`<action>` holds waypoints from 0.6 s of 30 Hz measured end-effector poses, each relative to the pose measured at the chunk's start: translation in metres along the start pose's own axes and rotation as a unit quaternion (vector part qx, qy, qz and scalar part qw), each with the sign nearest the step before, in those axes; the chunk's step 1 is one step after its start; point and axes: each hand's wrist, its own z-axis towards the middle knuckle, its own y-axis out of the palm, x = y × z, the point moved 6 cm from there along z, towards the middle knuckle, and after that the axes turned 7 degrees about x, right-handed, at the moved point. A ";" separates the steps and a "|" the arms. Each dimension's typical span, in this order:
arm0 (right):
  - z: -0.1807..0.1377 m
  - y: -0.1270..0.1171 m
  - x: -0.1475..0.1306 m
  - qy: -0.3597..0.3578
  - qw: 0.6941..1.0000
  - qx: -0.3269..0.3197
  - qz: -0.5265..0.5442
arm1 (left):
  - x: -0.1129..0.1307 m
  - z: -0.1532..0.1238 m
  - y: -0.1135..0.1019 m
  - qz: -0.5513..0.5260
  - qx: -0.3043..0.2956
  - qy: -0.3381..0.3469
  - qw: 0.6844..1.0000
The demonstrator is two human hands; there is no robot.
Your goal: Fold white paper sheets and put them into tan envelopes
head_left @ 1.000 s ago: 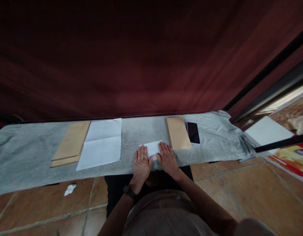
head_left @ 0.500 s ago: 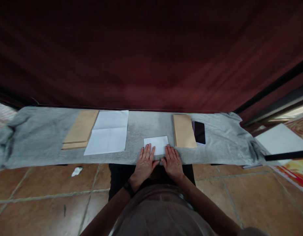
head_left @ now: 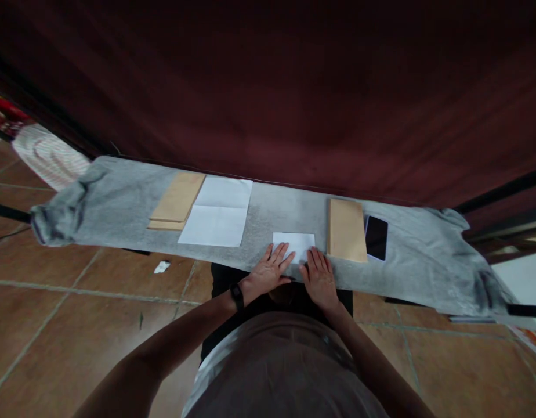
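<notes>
A small folded white paper (head_left: 294, 241) lies on the grey cloth-covered bench (head_left: 120, 197) in front of me. My left hand (head_left: 270, 270) lies flat with fingers spread, its fingertips on the paper's near left corner. My right hand (head_left: 319, 277) also lies flat and open, fingertips on the paper's near right edge. A black watch sits on my left wrist. Neither hand holds anything.
A brown envelope (head_left: 346, 237) and a dark phone (head_left: 376, 238) lie right of the paper. To the left lie a creased white sheet (head_left: 218, 219) and stacked brown envelopes (head_left: 176, 200). A dark red curtain hangs behind. A paper scrap (head_left: 162, 267) lies on the tiled floor.
The camera has swung left and tilted, so the bench now slants. Both hands have slid back toward the paper's near edge, and more of the paper shows.
</notes>
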 end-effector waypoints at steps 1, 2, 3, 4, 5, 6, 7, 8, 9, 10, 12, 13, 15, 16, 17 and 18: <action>0.008 0.001 0.000 -0.003 1.000 -0.006 0.006 | 0.000 0.000 0.001 0.001 -0.005 0.000 1.000; 0.017 0.002 -0.001 -0.008 1.000 -0.009 0.013 | 0.001 0.000 0.003 0.001 -0.011 0.000 1.000; 0.027 0.004 -0.002 -0.014 1.000 -0.010 0.020 | 0.001 0.000 0.005 0.002 -0.015 0.000 1.000; 0.037 0.006 -0.003 -0.019 0.999 -0.012 0.027 | 0.001 0.000 0.006 0.001 -0.016 -0.001 1.000; 0.047 0.008 -0.003 -0.020 0.999 -0.014 0.029 | 0.000 0.000 0.007 0.000 -0.014 -0.001 1.000; 0.056 0.011 -0.003 -0.020 0.999 -0.019 0.026 | 0.000 0.001 0.007 -0.002 -0.010 -0.002 1.000; 0.065 0.013 -0.004 -0.022 0.999 -0.028 0.022 | 0.000 0.001 0.008 -0.004 -0.008 -0.002 1.000; 0.072 0.015 -0.004 -0.024 0.999 -0.039 0.015 | 0.000 0.001 0.009 -0.005 -0.007 -0.002 1.000; 0.078 0.016 -0.003 -0.023 0.999 -0.049 0.007 | 0.000 0.000 0.009 -0.005 -0.009 -0.002 1.000; 0.084 0.016 -0.002 -0.020 0.998 -0.058 -0.001 | 0.000 0.000 0.009 -0.004 -0.014 -0.002 1.000; 0.093 0.014 0.002 -0.001 0.997 -0.073 -0.012 | 0.001 -0.001 0.007 -0.003 -0.024 -0.002 1.000; 0.097 0.012 0.005 0.010 0.997 -0.080 -0.011 | 0.001 -0.001 0.005 -0.006 -0.026 -0.002 1.000; 0.104 0.007 0.009 0.027 0.995 -0.092 0.016 | 0.001 -0.001 -0.004 -0.025 -0.018 -0.012 0.999; 0.107 0.003 0.010 0.030 0.994 -0.095 0.044 | -0.001 -0.001 -0.009 -0.039 -0.004 -0.025 0.999; 0.110 -0.002 0.010 0.029 0.992 -0.093 0.079 | -0.005 0.000 -0.016 -0.056 0.019 -0.049 0.997; 0.112 -0.007 0.009 0.028 0.989 -0.087 0.117 | -0.012 0.001 -0.024 -0.076 0.053 -0.085 0.992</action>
